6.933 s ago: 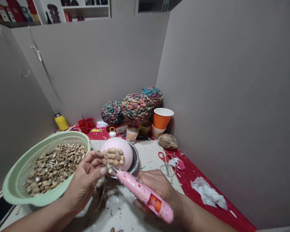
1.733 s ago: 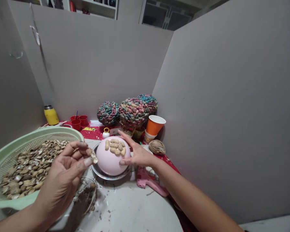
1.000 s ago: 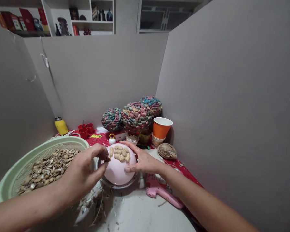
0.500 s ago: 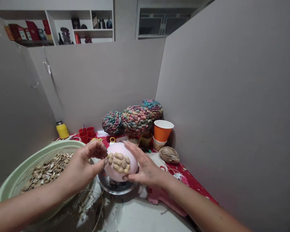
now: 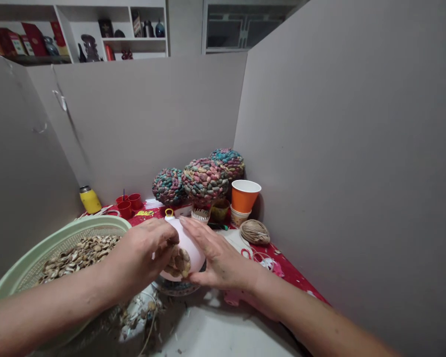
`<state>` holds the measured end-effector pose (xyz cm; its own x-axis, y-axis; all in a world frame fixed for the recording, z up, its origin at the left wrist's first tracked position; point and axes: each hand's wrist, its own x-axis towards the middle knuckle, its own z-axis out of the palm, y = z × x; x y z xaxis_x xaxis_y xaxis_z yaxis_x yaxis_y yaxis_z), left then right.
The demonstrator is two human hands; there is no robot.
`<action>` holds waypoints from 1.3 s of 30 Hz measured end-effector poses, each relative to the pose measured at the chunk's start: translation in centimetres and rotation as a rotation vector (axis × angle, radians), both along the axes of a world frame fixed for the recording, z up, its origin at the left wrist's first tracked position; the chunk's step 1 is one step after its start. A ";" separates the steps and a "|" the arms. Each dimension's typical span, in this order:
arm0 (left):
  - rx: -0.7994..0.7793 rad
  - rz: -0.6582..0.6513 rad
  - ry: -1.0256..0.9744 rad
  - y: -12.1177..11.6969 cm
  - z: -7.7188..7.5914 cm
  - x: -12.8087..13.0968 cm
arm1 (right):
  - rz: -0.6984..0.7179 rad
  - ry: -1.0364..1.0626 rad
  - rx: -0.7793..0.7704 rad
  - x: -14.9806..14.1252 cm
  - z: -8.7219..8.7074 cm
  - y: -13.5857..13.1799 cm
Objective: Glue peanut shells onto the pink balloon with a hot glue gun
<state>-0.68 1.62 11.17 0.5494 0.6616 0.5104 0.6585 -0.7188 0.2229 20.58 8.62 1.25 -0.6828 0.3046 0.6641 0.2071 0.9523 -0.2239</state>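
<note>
A pink ball (image 5: 192, 248) with several peanut shells (image 5: 181, 261) glued on it rests over a metal bowl (image 5: 176, 288). My left hand (image 5: 141, 255) covers the ball's left side, fingers pressed on the shell patch. My right hand (image 5: 215, 255) cups the ball's right side, fingers spread along its top. The ball is tilted toward me, with the shells on its near face. A pink glue gun (image 5: 233, 298) lies on the table, mostly hidden under my right wrist.
A green colander (image 5: 40, 250) full of peanut shells sits at the left. At the back stand three shell-covered coloured balls (image 5: 204, 177), an orange paper cup (image 5: 244, 195), red cups (image 5: 127, 206), a yellow bottle (image 5: 89, 199). A twine ball (image 5: 254, 231) and scissors (image 5: 247, 254) lie at right. Grey partitions enclose the table.
The glue gun was set down on the table. My left hand brought a shell to the ball and now presses on the patch. Both hands have tilted the ball toward me.
</note>
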 end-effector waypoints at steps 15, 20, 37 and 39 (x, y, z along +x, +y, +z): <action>-0.042 -0.136 0.158 1.1 0.9 1.2 | 0.009 -0.023 -0.006 0.0 0.4 -0.1; -0.016 -0.155 0.275 1.4 1.1 1.4 | 0.003 -0.021 -0.011 0.0 0.2 -0.2; 0.001 -0.251 0.323 1.3 0.4 0.5 | 0.027 -0.033 -0.015 -0.1 -0.1 -0.2; -0.001 -0.250 0.325 1.2 0.3 0.3 | 0.024 -0.050 -0.014 -0.1 -0.3 -0.3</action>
<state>-0.34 2.85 11.43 0.8256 0.4877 0.2836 0.5000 -0.8654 0.0328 20.48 8.36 0.97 -0.7220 0.2968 0.6250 0.1954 0.9540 -0.2273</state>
